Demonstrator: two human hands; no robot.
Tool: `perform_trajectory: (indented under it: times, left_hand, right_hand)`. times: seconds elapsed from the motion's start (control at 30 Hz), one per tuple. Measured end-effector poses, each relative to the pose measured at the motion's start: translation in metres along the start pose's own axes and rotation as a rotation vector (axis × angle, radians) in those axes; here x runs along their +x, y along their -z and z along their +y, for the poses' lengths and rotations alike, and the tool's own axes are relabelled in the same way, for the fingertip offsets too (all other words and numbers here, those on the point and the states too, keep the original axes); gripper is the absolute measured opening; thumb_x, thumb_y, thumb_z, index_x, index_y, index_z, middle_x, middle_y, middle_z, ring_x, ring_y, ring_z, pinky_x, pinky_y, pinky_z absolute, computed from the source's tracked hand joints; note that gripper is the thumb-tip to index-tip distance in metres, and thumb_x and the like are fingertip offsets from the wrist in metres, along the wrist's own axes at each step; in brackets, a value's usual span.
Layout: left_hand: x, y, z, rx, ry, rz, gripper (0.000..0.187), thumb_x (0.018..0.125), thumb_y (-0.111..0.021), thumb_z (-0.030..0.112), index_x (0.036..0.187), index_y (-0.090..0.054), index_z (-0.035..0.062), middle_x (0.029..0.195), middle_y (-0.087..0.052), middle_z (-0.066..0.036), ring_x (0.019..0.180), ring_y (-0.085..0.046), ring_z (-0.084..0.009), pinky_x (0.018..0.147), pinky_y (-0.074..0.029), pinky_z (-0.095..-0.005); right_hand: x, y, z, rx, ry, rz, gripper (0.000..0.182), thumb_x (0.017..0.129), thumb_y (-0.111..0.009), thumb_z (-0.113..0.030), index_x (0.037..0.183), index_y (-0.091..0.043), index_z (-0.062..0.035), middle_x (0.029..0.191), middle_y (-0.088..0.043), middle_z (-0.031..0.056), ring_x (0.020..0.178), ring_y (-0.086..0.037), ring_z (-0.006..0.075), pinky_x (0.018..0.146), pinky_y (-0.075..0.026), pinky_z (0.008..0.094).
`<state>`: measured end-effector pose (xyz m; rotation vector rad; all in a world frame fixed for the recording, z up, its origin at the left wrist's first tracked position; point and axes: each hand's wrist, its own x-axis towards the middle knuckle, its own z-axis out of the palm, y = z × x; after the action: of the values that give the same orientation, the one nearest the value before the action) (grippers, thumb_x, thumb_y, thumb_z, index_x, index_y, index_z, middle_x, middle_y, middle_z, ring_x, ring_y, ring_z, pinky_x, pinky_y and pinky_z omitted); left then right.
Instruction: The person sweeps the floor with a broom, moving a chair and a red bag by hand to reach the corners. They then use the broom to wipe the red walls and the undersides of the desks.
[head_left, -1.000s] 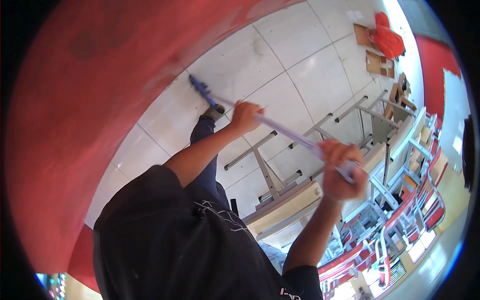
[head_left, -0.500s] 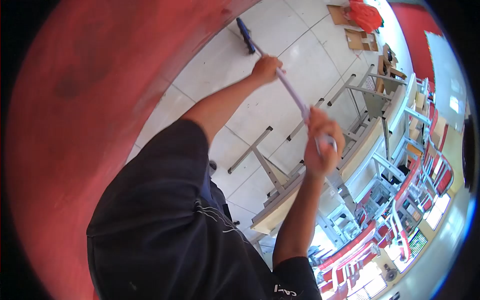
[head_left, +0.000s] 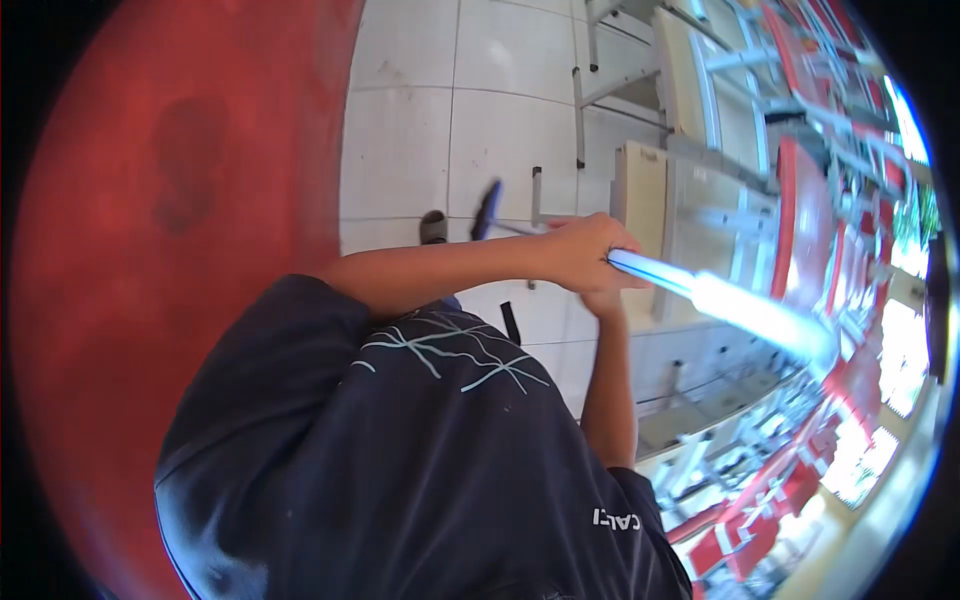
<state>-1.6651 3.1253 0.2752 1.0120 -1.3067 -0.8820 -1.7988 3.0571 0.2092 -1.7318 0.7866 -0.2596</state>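
Observation:
A broom with a blue head (head_left: 487, 210) and dark bristles touches the tiled floor near my feet. Its pale handle (head_left: 655, 270) slants up to the right, where the upper end is bright and blurred. My left hand (head_left: 590, 255) is closed round the handle, its arm reaching across in front of my body. Just below and behind it is my right hand (head_left: 603, 303), mostly covered by the left one, so its fingers are hidden.
A red wall (head_left: 200, 250) runs along the left. Tables with metal legs (head_left: 640, 200) and red chairs (head_left: 805, 225) crowd the right side. Part of a foot in a dark sandal (head_left: 433, 227) shows on the tiles (head_left: 400, 130).
The broom head has come closer to my feet. My hands, apart before, are now close together, with the handle's upper end pointing right. The view has turned, bringing the tables and chairs nearer.

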Motion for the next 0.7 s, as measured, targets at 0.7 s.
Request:
perform_trajectory:
  times: [0.7]
  left_hand:
    - [-0.159,-0.157,-0.157,0.069,0.836,-0.274,0.019,0.089,-0.058,0.023,0.087,-0.064,0.0053,0.077,-0.060,0.000,0.071,-0.052,-0.0071,0.062,-0.042,-0.0233]
  right_hand:
    - [-0.214,-0.127,0.410,-0.405,-0.578,0.513,0.018,0.065,-0.068,-0.018,0.066,-0.054,-0.0061,0.073,-0.059,0.0175,0.072,-0.057,0.0391,0.063,-0.046,0.0483]
